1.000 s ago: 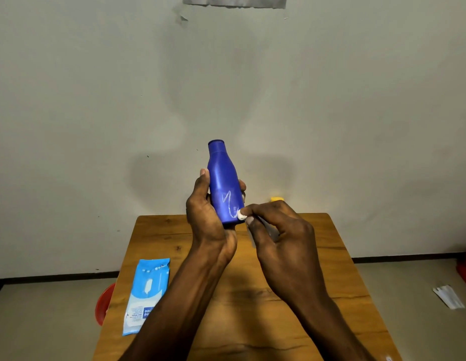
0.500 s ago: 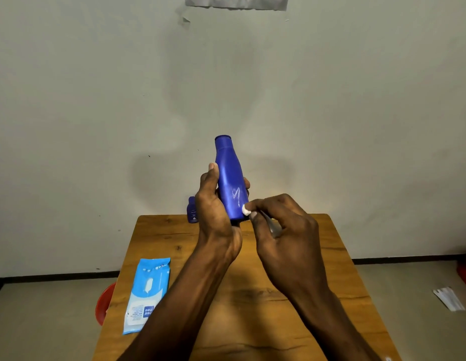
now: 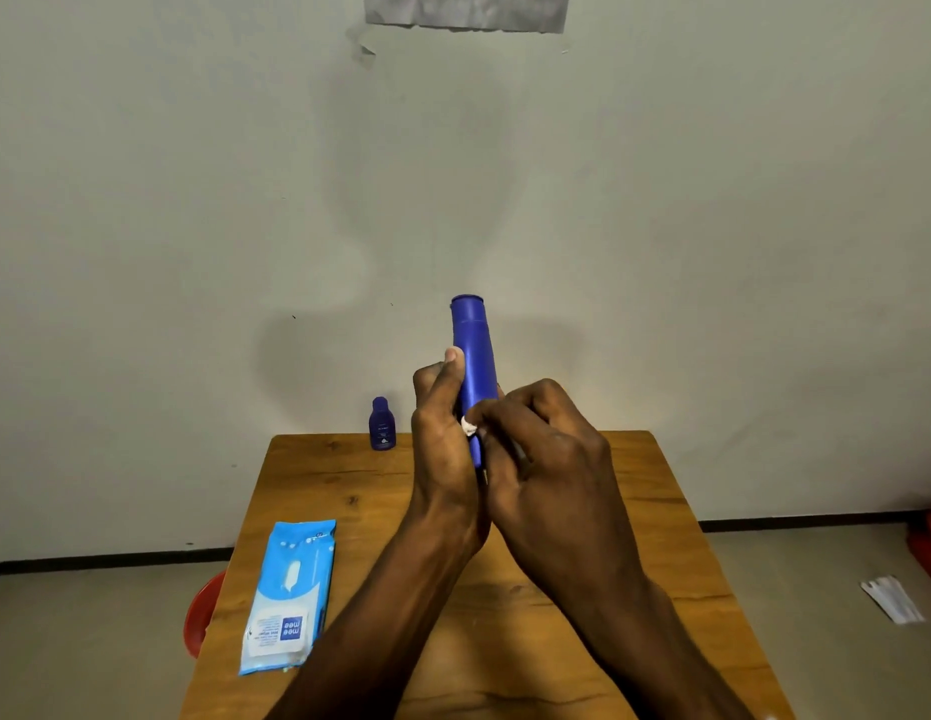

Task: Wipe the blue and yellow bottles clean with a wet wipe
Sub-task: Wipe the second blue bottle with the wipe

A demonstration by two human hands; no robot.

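Your left hand wraps its fingers around the lower body of the tall blue plastic bottle, holding it nearly upright at the centre of the frame, above the far part of the brown wooden bench. The bottle's cap end points up against the pale wall. Your right hand is clenched against the bottle's lower right side, its fingertips pinching a small white wad of wet wipe pressed to the blue surface. A smaller dark blue bottle stands upright at the bench's far edge, left of your hands and apart from them. A light blue pack of wet wipes lies flat near the bench's left edge in the lower left of the frame. A red round object shows beneath that edge, partly hidden. A white scrap lies on the floor at lower right.
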